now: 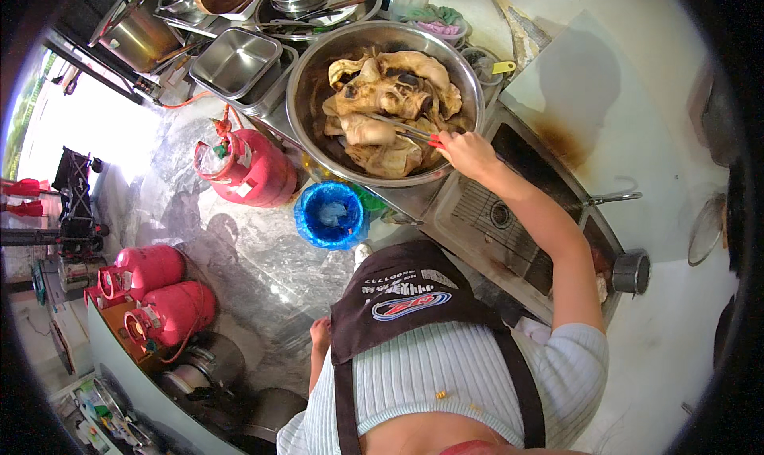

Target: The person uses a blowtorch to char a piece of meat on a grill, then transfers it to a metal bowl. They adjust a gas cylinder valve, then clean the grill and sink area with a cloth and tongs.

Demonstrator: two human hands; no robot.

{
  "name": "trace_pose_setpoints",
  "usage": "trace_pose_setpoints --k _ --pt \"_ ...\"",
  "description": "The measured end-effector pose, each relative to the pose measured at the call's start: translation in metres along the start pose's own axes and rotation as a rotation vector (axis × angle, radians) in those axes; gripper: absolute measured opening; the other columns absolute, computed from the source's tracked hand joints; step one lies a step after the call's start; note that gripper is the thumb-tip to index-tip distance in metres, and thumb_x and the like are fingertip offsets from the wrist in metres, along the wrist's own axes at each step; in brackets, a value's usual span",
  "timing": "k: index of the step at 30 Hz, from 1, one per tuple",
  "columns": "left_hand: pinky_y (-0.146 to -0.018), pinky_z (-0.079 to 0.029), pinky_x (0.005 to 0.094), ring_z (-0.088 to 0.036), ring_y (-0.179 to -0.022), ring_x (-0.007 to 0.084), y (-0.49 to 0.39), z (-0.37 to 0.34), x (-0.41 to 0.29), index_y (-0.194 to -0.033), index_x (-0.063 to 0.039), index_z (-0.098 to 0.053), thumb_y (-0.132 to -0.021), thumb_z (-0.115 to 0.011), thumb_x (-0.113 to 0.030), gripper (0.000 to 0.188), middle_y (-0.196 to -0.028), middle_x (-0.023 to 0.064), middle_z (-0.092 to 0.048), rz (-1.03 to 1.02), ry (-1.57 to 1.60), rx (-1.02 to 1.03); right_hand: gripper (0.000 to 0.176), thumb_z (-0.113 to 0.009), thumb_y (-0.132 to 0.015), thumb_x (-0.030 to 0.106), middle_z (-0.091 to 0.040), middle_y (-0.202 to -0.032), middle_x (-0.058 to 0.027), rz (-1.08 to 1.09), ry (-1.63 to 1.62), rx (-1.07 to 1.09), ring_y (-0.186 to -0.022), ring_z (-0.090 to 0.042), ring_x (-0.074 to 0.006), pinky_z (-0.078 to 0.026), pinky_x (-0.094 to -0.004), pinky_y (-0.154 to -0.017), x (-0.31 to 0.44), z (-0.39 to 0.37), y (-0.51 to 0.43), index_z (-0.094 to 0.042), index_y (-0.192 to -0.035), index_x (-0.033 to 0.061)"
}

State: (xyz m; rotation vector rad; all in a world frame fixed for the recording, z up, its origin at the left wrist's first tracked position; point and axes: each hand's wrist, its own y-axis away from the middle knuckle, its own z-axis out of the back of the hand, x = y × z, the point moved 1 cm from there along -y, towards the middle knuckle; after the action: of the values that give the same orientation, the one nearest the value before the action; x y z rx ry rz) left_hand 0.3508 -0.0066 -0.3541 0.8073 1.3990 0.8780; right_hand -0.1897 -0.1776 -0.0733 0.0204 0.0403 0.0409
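Note:
My right hand (467,151) is closed around the red handles of metal tongs (412,131), whose tips reach into a large steel basin (298,129). Pieces of browned, pale meat or skin (388,97), with some dark patches, fill much of this basin; the exact kind is unclear. The tong tips lie against a folded pale piece near the basin's middle; whether they pinch it I cannot tell. My left hand (320,331) hangs low beside the dark apron, away from the basin. It is small in view and partly curled, so whether it holds anything is unclear.
Right of the basin is a sink (501,213) with a wire rack and tap. A blue-lined bin (331,215) and a red gas cylinder (253,168) stand on the floor below the counter. Rectangular steel pans (236,61) sit left of the basin. More red cylinders (173,311) are at lower left.

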Motion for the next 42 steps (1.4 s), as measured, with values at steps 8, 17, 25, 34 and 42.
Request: trace_pose_setpoints --k 8,17,25,34,42 --pt "-0.059 -0.047 0.0292 -0.062 -0.071 0.0163 0.017 -0.012 -0.059 -0.100 -0.008 -0.056 -0.085 -0.054 -0.014 0.016 -0.085 0.0046 -0.063 -0.084 -0.140 -0.022 0.017 -0.056 -0.082 0.012 -0.062 -0.069 -0.0132 0.048 0.113 -0.055 -0.058 -0.064 -0.0256 -0.053 -0.0334 -0.051 0.007 0.011 0.011 -0.053 -0.090 -0.0017" --pt "-0.051 -0.040 0.0244 -0.053 -0.060 0.0119 -0.024 0.010 0.015 -0.097 -0.007 -0.058 -0.083 -0.058 -0.016 0.017 -0.075 0.0020 -0.059 0.089 -0.077 0.006 0.038 -0.068 -0.077 0.035 -0.063 -0.068 -0.0102 -0.176 0.234 0.198 -0.061 -0.064 -0.0260 -0.050 -0.0362 -0.052 -0.011 0.089 0.070 -0.056 -0.092 0.0025" --pt "-0.060 -0.044 0.0253 -0.057 -0.070 0.0143 -0.025 -0.010 -0.004 -0.095 0.001 -0.057 -0.084 -0.057 -0.010 0.015 -0.081 0.0054 -0.061 0.014 0.067 0.151 0.041 -0.066 -0.079 0.042 -0.062 -0.066 -0.0107 -0.439 -0.377 0.120 -0.058 -0.062 -0.0240 -0.048 -0.0349 -0.052 -0.025 0.082 0.099 -0.058 -0.086 0.0028" --pt "-0.061 -0.047 0.0284 -0.059 -0.070 0.0156 0.026 -0.028 -0.054 -0.099 -0.007 -0.057 -0.087 -0.053 -0.015 0.015 -0.082 0.0047 -0.061 -0.112 -0.114 0.066 0.039 -0.048 -0.093 0.041 -0.057 -0.062 -0.0034 -0.825 -1.455 0.290 -0.044 -0.052 -0.0077 -0.040 -0.0211 -0.039 -0.011 0.049 0.102 -0.055 -0.088 0.0029" --pt "-0.064 -0.047 0.0325 -0.060 -0.071 0.0171 -0.009 -0.013 0.017 -0.099 -0.009 -0.055 -0.085 -0.054 -0.016 0.017 -0.081 0.0044 -0.061 0.094 -0.046 0.079 0.039 -0.055 -0.089 0.037 -0.060 -0.062 -0.0077 -0.698 -1.329 0.262 -0.045 -0.056 -0.0115 -0.042 -0.0237 -0.039 0.028 0.025 0.036 -0.057 -0.085 -0.0019"
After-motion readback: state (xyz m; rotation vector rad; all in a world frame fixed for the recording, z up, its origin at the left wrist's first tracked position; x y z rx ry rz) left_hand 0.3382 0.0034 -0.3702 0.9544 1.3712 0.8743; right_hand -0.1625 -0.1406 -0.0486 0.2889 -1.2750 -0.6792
